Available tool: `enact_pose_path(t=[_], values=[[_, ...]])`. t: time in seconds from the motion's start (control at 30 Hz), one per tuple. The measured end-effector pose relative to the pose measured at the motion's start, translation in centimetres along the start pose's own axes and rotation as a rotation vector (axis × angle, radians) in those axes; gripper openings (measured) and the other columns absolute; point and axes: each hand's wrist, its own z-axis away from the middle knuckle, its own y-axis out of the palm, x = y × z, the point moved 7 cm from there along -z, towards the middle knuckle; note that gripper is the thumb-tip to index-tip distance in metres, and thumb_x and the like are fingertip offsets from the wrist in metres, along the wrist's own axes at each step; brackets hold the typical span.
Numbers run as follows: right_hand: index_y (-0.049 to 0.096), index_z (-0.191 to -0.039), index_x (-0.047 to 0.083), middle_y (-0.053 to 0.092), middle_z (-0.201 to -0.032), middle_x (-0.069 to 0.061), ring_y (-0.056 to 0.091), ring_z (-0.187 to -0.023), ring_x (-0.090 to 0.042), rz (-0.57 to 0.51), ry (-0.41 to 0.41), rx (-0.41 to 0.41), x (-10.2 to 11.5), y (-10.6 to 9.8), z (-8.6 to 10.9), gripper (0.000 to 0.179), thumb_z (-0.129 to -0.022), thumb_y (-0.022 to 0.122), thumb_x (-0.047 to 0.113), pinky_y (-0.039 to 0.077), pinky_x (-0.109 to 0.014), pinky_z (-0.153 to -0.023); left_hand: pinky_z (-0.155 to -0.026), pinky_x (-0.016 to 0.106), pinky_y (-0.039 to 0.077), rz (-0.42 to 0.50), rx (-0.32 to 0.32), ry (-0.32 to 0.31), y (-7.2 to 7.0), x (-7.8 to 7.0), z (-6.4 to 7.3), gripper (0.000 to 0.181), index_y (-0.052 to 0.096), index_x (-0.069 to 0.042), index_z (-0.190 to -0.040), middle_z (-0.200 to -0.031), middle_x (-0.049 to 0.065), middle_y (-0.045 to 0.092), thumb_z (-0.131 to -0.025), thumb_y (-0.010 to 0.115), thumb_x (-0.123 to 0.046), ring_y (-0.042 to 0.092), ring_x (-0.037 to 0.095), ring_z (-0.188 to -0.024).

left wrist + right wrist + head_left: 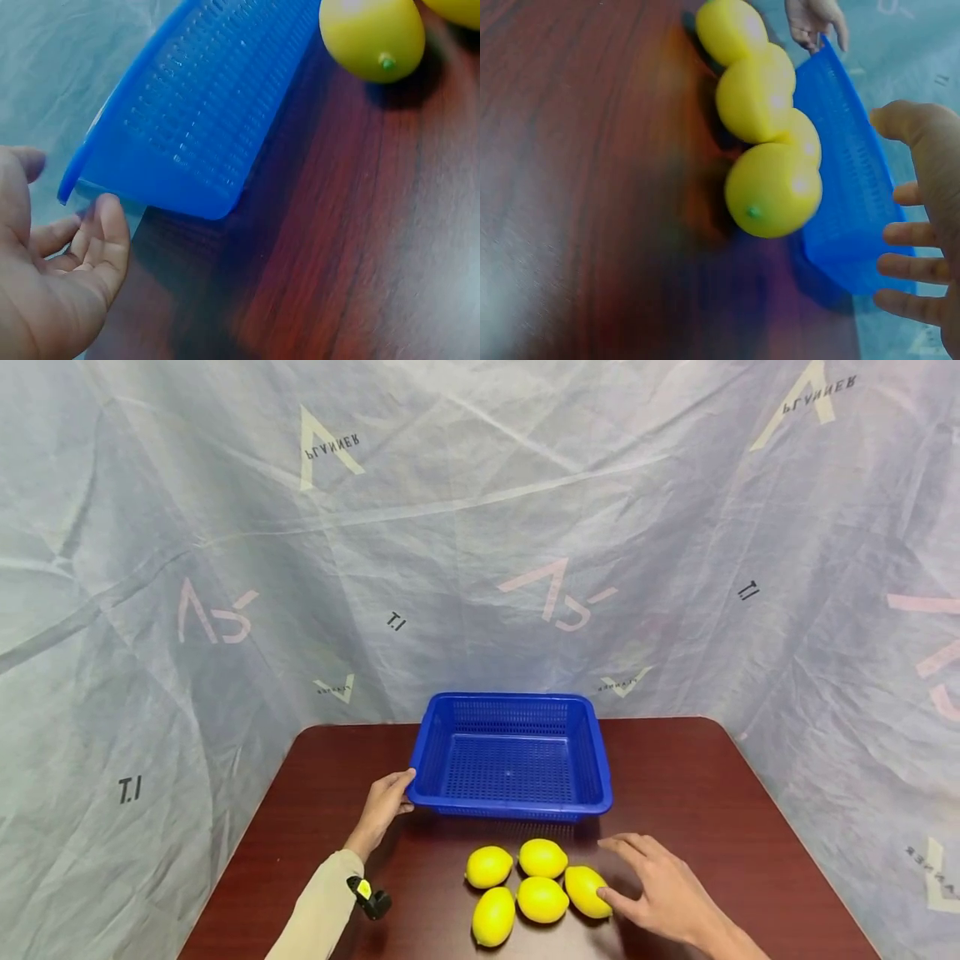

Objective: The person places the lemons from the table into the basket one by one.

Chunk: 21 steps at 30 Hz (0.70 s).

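Note:
A blue plastic basket (510, 811) with slotted walls stands upright on the table, its inside bare. My left hand (387, 802) is at its near left corner, thumb by the rim and fingers curled beneath it; the left wrist view shows the fingers (112, 225) under the rim. Several yellow lemons lie in a loose cluster in front of the basket. Over the rightmost lemon (587, 892) hovers my right hand (660, 887), fingers spread and nothing held. Its thumb overlaps that lemon in the head view. In the right wrist view the fingers (911, 268) are extended and apart.
The dark red wooden table (675, 777) has rounded far corners. Grey printed sheeting (480, 527) hangs behind it and along both sides. A black device (369, 897) is strapped to the left wrist, over a cream sleeve (318, 910).

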Motion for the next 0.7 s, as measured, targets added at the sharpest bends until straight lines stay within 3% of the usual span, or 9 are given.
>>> enact_pose_path(t=[0.17,0.33,0.43,0.7], values=[[0.069,-0.124,0.024,0.066,-0.117,0.011,0.062,-0.104,-0.010,-0.012,0.000,0.043,0.4,1.7,0.5,0.060,-0.080,0.079,0.063,0.058,-0.041,-0.083,-0.065,0.022,0.053,0.031,0.005,0.000,0.3,0.2,0.1,0.038,0.064,0.009,-0.126,-0.091,0.006,0.066,-0.102,0.065,-0.021,0.058,0.010,-0.072],[0.069,-0.124,0.025,0.066,-0.116,0.010,0.061,-0.102,-0.012,-0.026,0.053,0.129,0.3,3.3,0.8,0.066,-0.079,0.073,0.073,0.057,-0.043,-0.082,-0.064,0.021,0.051,0.110,0.001,-0.032,0.4,0.4,0.1,0.036,0.061,0.011,-0.127,-0.091,0.006,0.068,-0.101,0.065,-0.014,0.058,0.009,-0.072],[0.069,-0.125,0.024,0.067,-0.114,0.007,0.061,-0.100,-0.013,-0.041,0.082,0.167,0.3,4.0,0.8,0.068,-0.078,0.074,0.073,0.057,-0.043,-0.081,-0.063,0.021,0.051,0.159,0.000,-0.061,0.4,0.6,0.0,0.037,0.060,0.012,-0.128,-0.092,0.007,0.069,-0.100,0.066,-0.013,0.058,0.008,-0.071],[0.070,-0.123,0.026,0.069,-0.111,0.007,0.061,-0.096,-0.011,-0.047,0.121,0.173,0.0,5.5,0.9,0.066,-0.073,0.081,0.067,0.055,-0.040,-0.076,-0.061,0.020,0.050,0.198,-0.010,-0.113,0.4,0.7,0.1,0.041,0.059,0.010,-0.129,-0.088,0.003,0.066,-0.098,0.069,-0.014,0.056,0.008,-0.066]])
